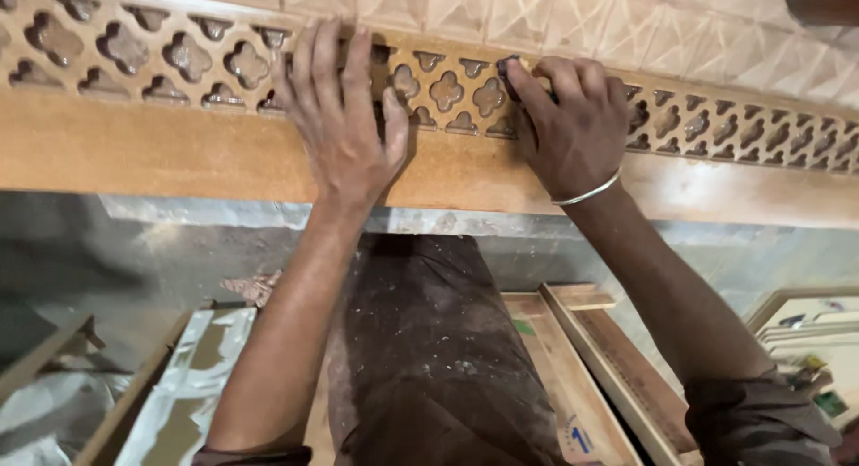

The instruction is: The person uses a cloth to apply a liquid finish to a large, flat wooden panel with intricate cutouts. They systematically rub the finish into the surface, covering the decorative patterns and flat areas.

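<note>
Fretwork (447, 92) of carved quatrefoils runs along a wooden panel (179, 148) lying across the view. The left hand (344, 117) lies flat on it, fingers together, steadying it; the right hand (573, 121) pinches a small dark sanding piece (508, 68) against the cutouts.

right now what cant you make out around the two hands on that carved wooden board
All in the head view:
- The small dark thing pinched in the right hand: its fingers cover most of it, so its kind is unclear.
- The carved wooden board: both ends run off the frame edges.
- The cut-outs under the left hand: hidden by the palm.
- The wooden frames on the floor: cut off by the bottom edge.
</note>
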